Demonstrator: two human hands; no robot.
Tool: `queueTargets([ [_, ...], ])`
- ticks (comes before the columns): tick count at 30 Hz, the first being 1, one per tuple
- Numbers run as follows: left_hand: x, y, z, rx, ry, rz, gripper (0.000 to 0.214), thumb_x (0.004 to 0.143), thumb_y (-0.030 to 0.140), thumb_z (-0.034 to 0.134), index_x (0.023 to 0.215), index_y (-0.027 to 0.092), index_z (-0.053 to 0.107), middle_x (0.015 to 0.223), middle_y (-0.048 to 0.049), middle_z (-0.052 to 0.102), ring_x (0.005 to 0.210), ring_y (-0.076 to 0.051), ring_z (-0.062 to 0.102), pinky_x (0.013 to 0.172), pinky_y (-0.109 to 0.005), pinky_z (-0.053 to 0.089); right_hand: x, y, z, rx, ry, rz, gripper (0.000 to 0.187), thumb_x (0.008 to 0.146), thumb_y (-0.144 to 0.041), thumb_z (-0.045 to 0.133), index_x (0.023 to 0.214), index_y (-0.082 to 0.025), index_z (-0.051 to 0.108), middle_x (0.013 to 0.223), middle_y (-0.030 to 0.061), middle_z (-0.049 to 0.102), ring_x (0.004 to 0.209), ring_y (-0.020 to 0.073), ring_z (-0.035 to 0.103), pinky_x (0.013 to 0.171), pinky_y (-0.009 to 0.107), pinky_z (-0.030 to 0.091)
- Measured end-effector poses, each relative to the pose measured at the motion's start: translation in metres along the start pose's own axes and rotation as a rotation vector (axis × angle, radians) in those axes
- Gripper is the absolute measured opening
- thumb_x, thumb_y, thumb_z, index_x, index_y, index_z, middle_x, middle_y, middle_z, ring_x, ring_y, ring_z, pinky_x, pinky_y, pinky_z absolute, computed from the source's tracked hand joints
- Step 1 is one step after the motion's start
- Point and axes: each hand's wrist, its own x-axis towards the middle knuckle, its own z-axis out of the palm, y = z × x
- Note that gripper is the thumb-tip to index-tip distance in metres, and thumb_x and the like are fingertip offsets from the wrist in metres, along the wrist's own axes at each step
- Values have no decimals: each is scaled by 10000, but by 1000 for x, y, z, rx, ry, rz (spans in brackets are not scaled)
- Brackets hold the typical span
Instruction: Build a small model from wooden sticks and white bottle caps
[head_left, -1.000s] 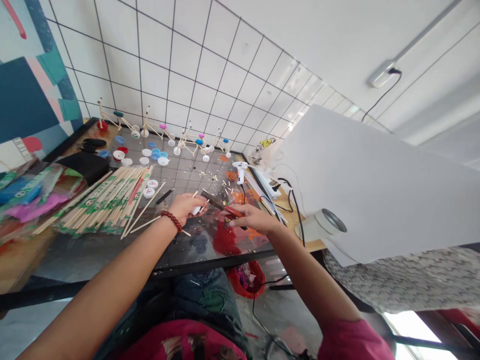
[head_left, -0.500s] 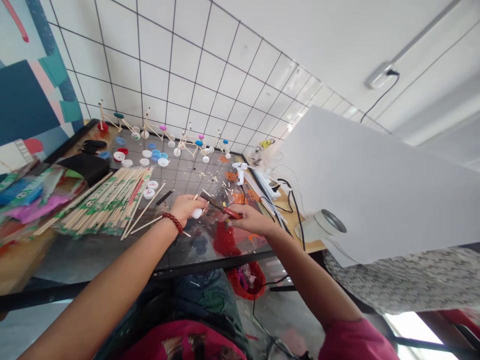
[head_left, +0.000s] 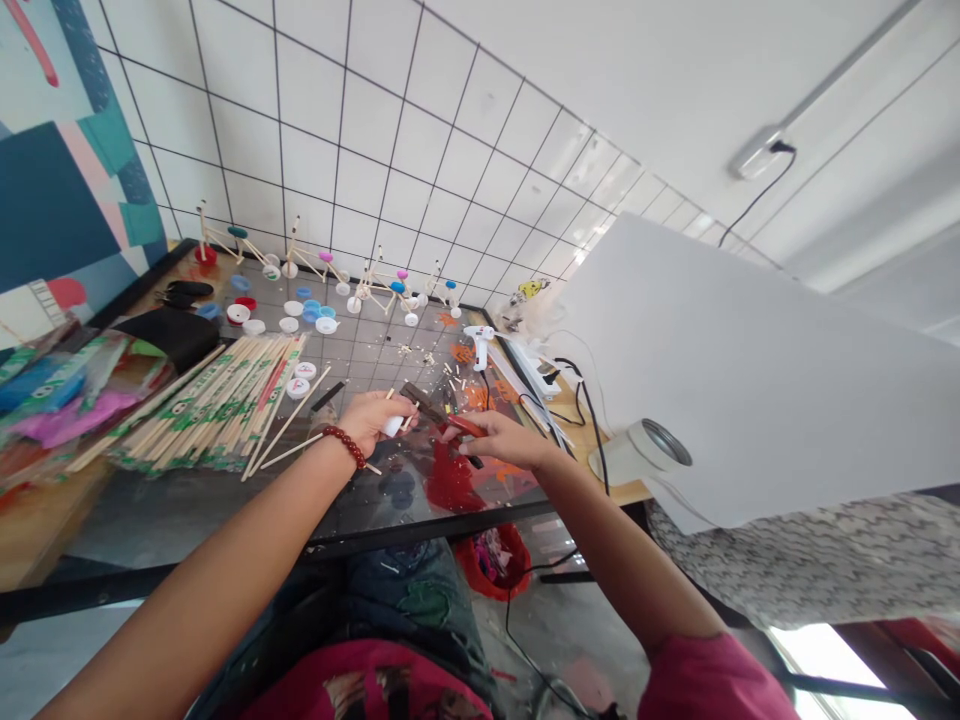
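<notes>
My left hand [head_left: 373,420], with a red bead bracelet [head_left: 346,446] at its wrist, is closed on a small piece made of a white bottle cap [head_left: 393,426] and thin wooden sticks. My right hand [head_left: 495,440] is wrapped round the red handles of a pair of pliers [head_left: 424,402]. The dark jaws reach left to the sticks by my left fingertips; whether they grip a stick is too small to tell. Below my left hand, loose wooden sticks [head_left: 292,450] lie on the table.
Paper-wrapped chopsticks [head_left: 210,400] lie at left. Loose bottle caps [head_left: 311,310] and several stick-and-cap models [head_left: 397,285] stand along the back. A white glue gun [head_left: 481,345] stands at right near a power strip [head_left: 536,368]. Stick scraps [head_left: 454,380] are scattered nearby. A red bin [head_left: 491,560] sits below the table edge.
The pliers have turned in my right hand, and their handles have spread, with one now showing lower down. My left hand has stayed almost in place with the cap piece.
</notes>
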Motion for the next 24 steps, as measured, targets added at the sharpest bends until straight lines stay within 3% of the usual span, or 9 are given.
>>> queueTargets([
  [6, 0, 0, 0, -24, 5, 2, 328, 586, 4, 821, 640, 159, 537, 613, -54, 683, 562, -157, 671, 552, -250, 539, -1, -1, -3, -20, -18, -11, 348, 714, -278, 747, 1042, -164, 775, 987, 23, 751, 846, 188, 637, 776, 293, 481],
  [14, 1, -1, -1, -15, 6, 13, 338, 579, 8, 804, 648, 170, 516, 609, -61, 687, 553, -156, 673, 528, -239, 528, 0, 1, -3, -15, -27, 2, 367, 697, -247, 733, 1051, -161, 777, 861, 10, 718, 809, 189, 620, 768, 301, 489],
  [24, 3, -1, -4, 20, 23, -3, 390, 557, -23, 800, 647, 183, 481, 564, -36, 669, 514, -154, 658, 517, -239, 521, 4, 4, 6, -173, -25, -79, 88, 741, -185, 635, 825, -175, 661, 791, -11, 632, 735, 151, 557, 717, 268, 440],
])
